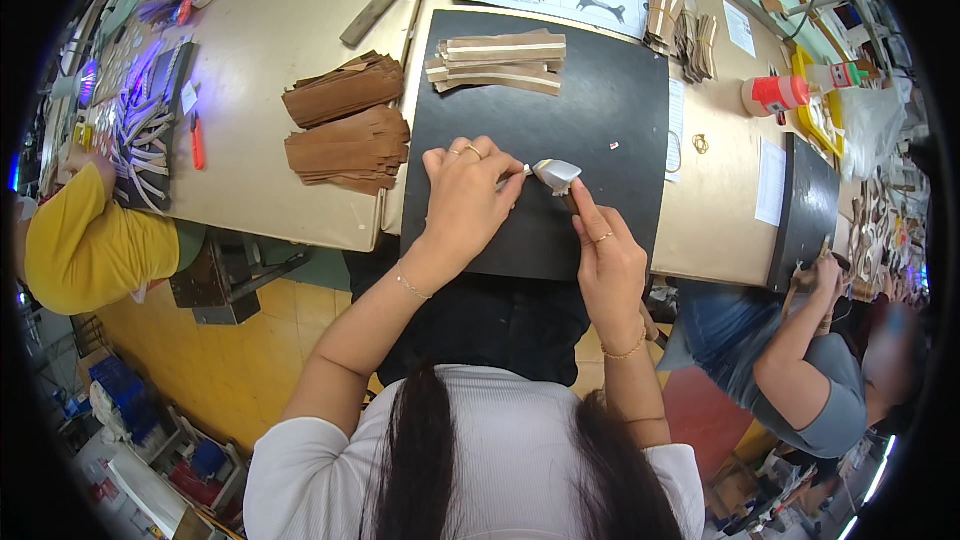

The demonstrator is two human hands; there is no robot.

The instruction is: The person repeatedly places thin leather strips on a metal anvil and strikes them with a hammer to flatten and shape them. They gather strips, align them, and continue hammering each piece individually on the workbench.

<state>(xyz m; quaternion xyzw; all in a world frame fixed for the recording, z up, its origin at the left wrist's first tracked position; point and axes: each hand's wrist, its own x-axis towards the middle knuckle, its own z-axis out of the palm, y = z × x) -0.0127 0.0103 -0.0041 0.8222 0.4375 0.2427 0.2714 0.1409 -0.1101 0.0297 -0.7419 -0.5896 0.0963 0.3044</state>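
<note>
The left hand (462, 202) presses flat, fingers spread, on a thin strip (512, 176) on the black mat (610, 120). The right hand's (603, 265) grip is clamped on a hammer (556, 175) resting on it. Stacked strips (500, 60) behind seem left to work.

1 head-worn fisheye view looks steeply down, close over the black mat (600, 90) and worktable (270, 60)

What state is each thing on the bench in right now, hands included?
Left hand: pressed flat on a strip on the black mat.
Right hand: gripping a hammer, head on the mat.
Tan strips: stacked on the mat.
Brown pieces: two piles.
Glue bottle: lying on its side.
</note>
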